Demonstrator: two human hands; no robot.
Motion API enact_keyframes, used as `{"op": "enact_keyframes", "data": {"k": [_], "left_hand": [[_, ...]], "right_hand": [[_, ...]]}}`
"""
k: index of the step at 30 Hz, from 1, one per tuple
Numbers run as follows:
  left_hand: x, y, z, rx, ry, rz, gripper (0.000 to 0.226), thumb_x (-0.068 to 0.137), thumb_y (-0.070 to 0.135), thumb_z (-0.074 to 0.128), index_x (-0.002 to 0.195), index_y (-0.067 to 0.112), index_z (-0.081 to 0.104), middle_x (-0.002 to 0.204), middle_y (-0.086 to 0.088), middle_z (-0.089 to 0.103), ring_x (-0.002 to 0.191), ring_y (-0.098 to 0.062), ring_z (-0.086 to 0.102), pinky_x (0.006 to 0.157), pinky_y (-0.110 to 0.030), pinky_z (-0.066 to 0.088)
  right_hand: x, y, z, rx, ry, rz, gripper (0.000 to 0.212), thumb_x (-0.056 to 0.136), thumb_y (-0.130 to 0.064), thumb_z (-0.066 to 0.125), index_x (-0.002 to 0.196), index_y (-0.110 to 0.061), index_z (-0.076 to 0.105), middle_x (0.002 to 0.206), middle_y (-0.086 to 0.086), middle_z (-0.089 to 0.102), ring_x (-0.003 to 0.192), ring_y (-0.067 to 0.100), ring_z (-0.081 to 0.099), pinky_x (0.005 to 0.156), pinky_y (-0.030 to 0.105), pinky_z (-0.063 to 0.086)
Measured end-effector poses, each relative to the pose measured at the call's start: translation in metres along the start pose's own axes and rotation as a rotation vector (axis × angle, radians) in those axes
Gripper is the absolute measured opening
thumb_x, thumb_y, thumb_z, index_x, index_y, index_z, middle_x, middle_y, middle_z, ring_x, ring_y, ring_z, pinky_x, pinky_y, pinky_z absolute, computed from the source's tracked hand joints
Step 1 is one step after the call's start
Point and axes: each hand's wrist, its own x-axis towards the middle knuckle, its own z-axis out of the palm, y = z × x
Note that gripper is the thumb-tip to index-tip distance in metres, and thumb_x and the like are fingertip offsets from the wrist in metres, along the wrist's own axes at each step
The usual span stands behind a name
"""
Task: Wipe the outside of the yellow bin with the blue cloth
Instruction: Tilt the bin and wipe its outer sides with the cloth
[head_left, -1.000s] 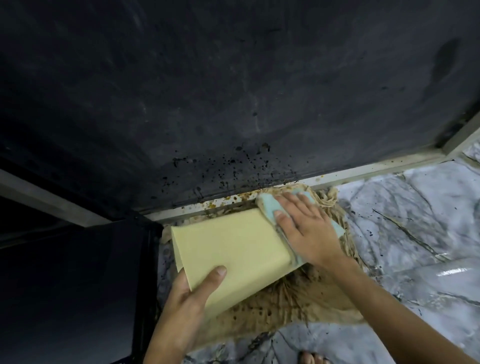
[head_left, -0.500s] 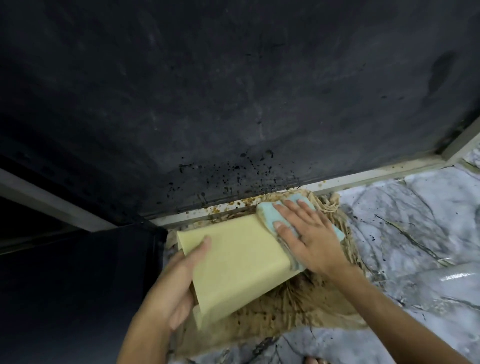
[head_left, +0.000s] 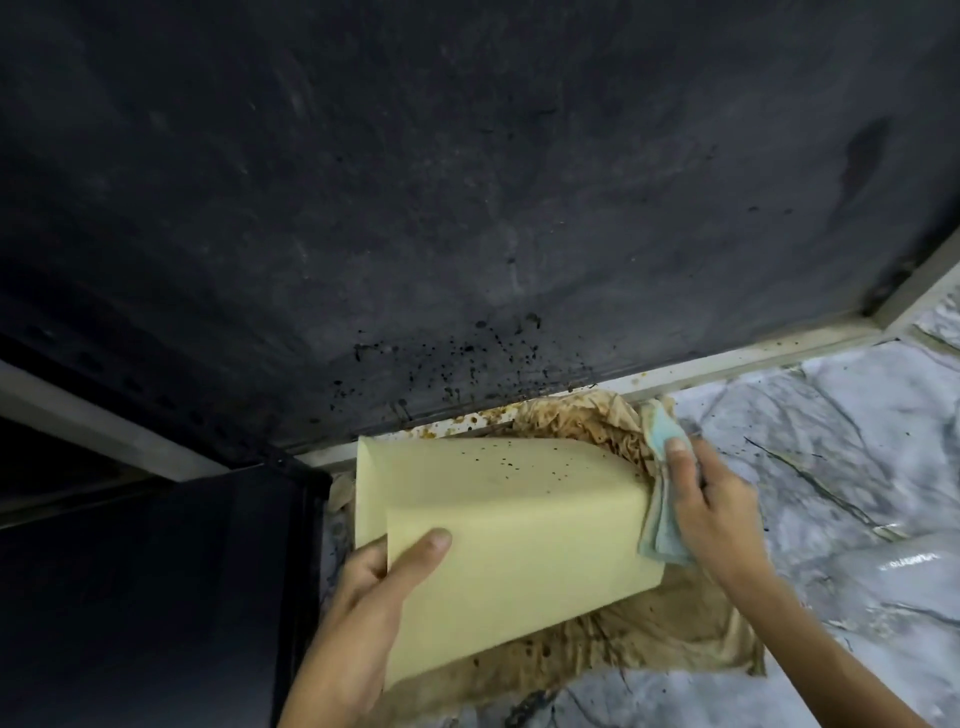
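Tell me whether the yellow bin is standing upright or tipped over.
Tipped over. The yellow bin lies on its side on the stained brown sheet, steadied by the left hand.

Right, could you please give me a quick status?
Left hand gripping yellow bin. Right hand pressing blue cloth on its end. Dark specks on top face.

1. A floor-level corner of a home, possibly a kitchen; the dim view leaves this unsure.
2. Grey marble-patterned floor tiles (head_left: 810, 415) fill the lower right of the frame.
3. A dark, scuffed wall (head_left: 467, 182), spattered with black specks near its base, fills the upper frame.
4. A pale skirting strip (head_left: 727, 361) joins wall and floor.
5. A stained brown sheet (head_left: 649, 639) covers the tiles at lower centre.
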Motion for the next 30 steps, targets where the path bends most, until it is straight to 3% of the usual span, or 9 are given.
{"op": "enact_keyframes", "data": {"k": [4, 8, 10, 12, 14, 18, 23, 26, 30], "left_hand": [[0.000, 0.000, -0.002, -0.143, -0.057, -0.132, 0.076, 0.066, 0.059, 0.085, 0.133, 0.030, 0.066, 0.140, 0.000, 0.071, 0.130, -0.028, 0.065, 0.112, -0.055, 0.046], [0.007, -0.002, 0.011, -0.107, 0.079, -0.049, 0.048, 0.065, 0.039, 0.084, 0.111, 0.027, 0.075, 0.126, -0.008, 0.077, 0.118, -0.036, 0.070, 0.111, -0.058, 0.048], [0.009, -0.003, 0.018, -0.100, 0.086, -0.006, 0.061, 0.059, 0.038, 0.081, 0.117, 0.019, 0.077, 0.123, -0.011, 0.079, 0.116, -0.036, 0.071, 0.112, -0.058, 0.047], [0.012, -0.003, 0.022, -0.068, 0.064, 0.039, 0.051, 0.073, 0.030, 0.079, 0.121, 0.016, 0.076, 0.123, -0.011, 0.079, 0.117, -0.034, 0.071, 0.114, -0.055, 0.046], [0.013, -0.002, 0.022, -0.061, 0.081, 0.072, 0.037, 0.089, 0.017, 0.072, 0.126, 0.016, 0.074, 0.126, -0.012, 0.077, 0.118, -0.033, 0.071, 0.112, -0.050, 0.048], [0.017, -0.005, 0.014, -0.051, 0.014, 0.095, 0.038, 0.096, 0.009, 0.063, 0.131, 0.021, 0.070, 0.125, -0.006, 0.079, 0.118, -0.031, 0.072, 0.107, -0.050, 0.051], [0.010, -0.019, 0.010, 0.037, -0.011, 0.039, 0.038, 0.092, -0.009, 0.061, 0.121, 0.013, 0.071, 0.110, -0.010, 0.084, 0.105, -0.030, 0.077, 0.089, -0.040, 0.056], [0.011, -0.025, 0.008, 0.075, -0.021, -0.001, 0.033, 0.092, -0.010, 0.061, 0.113, 0.014, 0.073, 0.098, -0.003, 0.086, 0.093, -0.020, 0.079, 0.081, -0.035, 0.055], [0.015, -0.023, 0.013, 0.129, -0.089, 0.006, 0.034, 0.092, -0.013, 0.058, 0.112, 0.010, 0.072, 0.092, -0.006, 0.086, 0.079, -0.014, 0.081, 0.074, -0.032, 0.056]], "right_hand": [[-0.015, -0.034, -0.016, 0.172, 0.043, 0.011, 0.036, 0.107, -0.034, 0.037, 0.081, -0.018, 0.055, 0.064, 0.004, 0.057, 0.047, 0.003, 0.055, 0.038, 0.010, 0.039], [-0.049, -0.067, 0.010, 0.346, -0.305, 0.089, 0.025, 0.105, -0.037, 0.037, 0.104, -0.027, 0.060, 0.079, 0.003, 0.065, 0.052, -0.001, 0.061, 0.045, 0.014, 0.049], [-0.064, -0.075, 0.034, 0.225, -0.487, -0.034, 0.048, 0.103, -0.055, 0.028, 0.132, -0.030, 0.056, 0.116, -0.004, 0.071, 0.097, -0.003, 0.067, 0.083, 0.023, 0.056], [-0.065, -0.087, 0.057, 0.012, -0.556, -0.234, 0.053, 0.104, -0.053, 0.018, 0.148, -0.035, 0.041, 0.153, -0.018, 0.043, 0.145, -0.001, 0.030, 0.122, 0.029, 0.019], [-0.053, -0.102, 0.068, 0.015, -0.611, -0.262, 0.049, 0.106, -0.047, 0.018, 0.152, -0.037, 0.034, 0.161, -0.021, 0.028, 0.151, 0.002, 0.011, 0.124, 0.032, 0.002], [-0.029, -0.095, 0.073, 0.006, -0.710, -0.294, 0.046, 0.106, -0.050, 0.024, 0.152, -0.049, 0.022, 0.162, -0.028, 0.015, 0.151, -0.004, -0.001, 0.121, 0.028, -0.007], [-0.026, -0.018, 0.078, -0.092, -0.566, 0.064, 0.047, 0.095, -0.066, 0.016, 0.142, -0.066, 0.012, 0.158, -0.034, 0.005, 0.153, 0.003, -0.002, 0.124, 0.039, -0.005], [-0.025, -0.018, 0.087, -0.096, -0.495, 0.168, 0.047, 0.102, -0.058, 0.017, 0.149, -0.056, 0.012, 0.164, -0.025, 0.008, 0.154, 0.006, -0.005, 0.125, 0.043, -0.007], [-0.033, -0.092, 0.103, -0.063, -0.578, -0.057, 0.054, 0.104, -0.054, 0.009, 0.156, -0.045, 0.005, 0.165, -0.023, -0.001, 0.153, 0.007, -0.013, 0.124, 0.043, -0.010]]}}
